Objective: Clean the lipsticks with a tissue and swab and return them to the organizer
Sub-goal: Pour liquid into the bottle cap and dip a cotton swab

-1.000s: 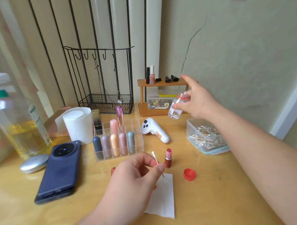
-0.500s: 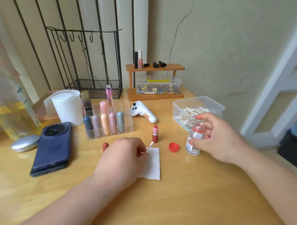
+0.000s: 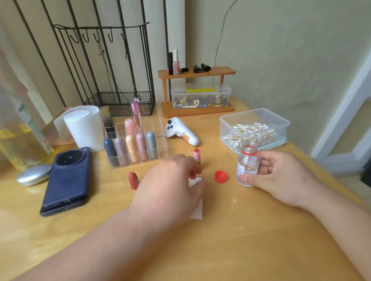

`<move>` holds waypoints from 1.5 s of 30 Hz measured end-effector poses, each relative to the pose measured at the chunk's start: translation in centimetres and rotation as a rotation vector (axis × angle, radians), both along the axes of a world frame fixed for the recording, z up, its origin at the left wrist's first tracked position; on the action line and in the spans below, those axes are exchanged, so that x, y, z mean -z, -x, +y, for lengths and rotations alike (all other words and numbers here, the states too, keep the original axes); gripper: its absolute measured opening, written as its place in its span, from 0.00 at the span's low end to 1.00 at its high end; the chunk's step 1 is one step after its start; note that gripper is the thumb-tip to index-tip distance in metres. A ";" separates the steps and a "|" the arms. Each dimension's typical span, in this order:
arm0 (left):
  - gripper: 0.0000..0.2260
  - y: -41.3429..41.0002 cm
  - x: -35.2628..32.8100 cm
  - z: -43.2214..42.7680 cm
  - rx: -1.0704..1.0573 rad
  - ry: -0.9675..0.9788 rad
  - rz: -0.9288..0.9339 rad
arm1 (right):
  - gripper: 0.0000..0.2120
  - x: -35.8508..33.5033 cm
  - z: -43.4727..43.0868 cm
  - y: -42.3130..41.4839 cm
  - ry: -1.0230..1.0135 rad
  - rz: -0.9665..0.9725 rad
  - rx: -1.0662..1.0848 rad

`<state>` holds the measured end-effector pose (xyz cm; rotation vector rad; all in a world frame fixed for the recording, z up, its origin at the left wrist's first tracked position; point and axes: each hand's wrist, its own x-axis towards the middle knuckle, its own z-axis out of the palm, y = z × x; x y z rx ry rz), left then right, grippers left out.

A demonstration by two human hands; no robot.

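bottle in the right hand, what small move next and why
Probably stand the bottle down and free the right hand for the red cap beside it: the bottle is open, and the left hand is busy at the uncapped lipstick.

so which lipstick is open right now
The dark red lipstick standing on the table beside the left hand; the rest sit capped in the organizer.
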<state>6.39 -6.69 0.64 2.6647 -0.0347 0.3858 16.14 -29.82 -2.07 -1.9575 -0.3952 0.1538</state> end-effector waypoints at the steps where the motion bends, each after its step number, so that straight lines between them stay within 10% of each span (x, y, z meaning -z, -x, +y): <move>1: 0.12 -0.6 0.0 -0.8 0.035 -0.039 0.017 | 0.14 -0.1 0.1 0.0 -0.019 -0.005 -0.010; 15: 0.12 -4.9 2.3 -6.1 0.005 -0.250 0.104 | 0.15 -0.5 -0.7 0.0 -0.091 -0.129 0.012; 31: 0.28 4.9 1.4 6.3 0.101 1.088 -0.005 | 0.15 -3.5 6.2 6.5 -0.148 -0.075 -0.288; 45: 0.26 3.9 3.7 5.6 0.176 1.243 -0.031 | 0.25 -3.6 7.1 5.8 0.217 -0.411 -0.257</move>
